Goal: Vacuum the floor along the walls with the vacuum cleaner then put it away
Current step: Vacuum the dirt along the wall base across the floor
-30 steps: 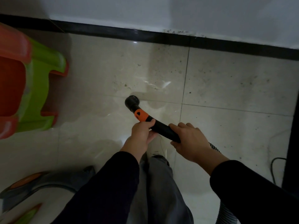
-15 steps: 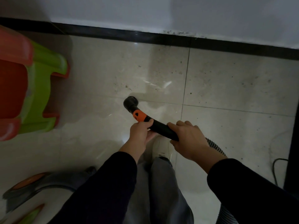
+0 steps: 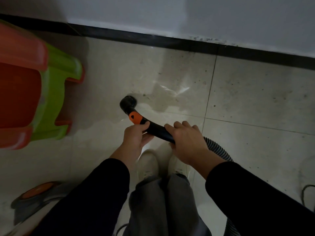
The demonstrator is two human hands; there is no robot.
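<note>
Both hands hold the black vacuum wand (image 3: 156,131), which has an orange button (image 3: 135,117) near its bent end. My left hand (image 3: 135,135) grips it just behind the button. My right hand (image 3: 185,142) grips farther back, where the ribbed hose (image 3: 217,149) begins. The round black nozzle (image 3: 128,102) points down at the beige tiled floor (image 3: 247,103), some way short of the black skirting (image 3: 170,42) under the white wall. The grey and orange vacuum body (image 3: 35,200) lies at the lower left, partly hidden by my sleeve.
A green and orange plastic stool (image 3: 42,92) stands on the left, close to the nozzle. A black cable (image 3: 306,195) loops on the floor at the right edge. My shoes (image 3: 148,165) and grey trousers are below the wand. Specks of dirt dot the tiles near the wall.
The nozzle has shifted slightly left along the floor, with both hands keeping their grip. The view has tilted a little, and my shoes now show under the wand.
</note>
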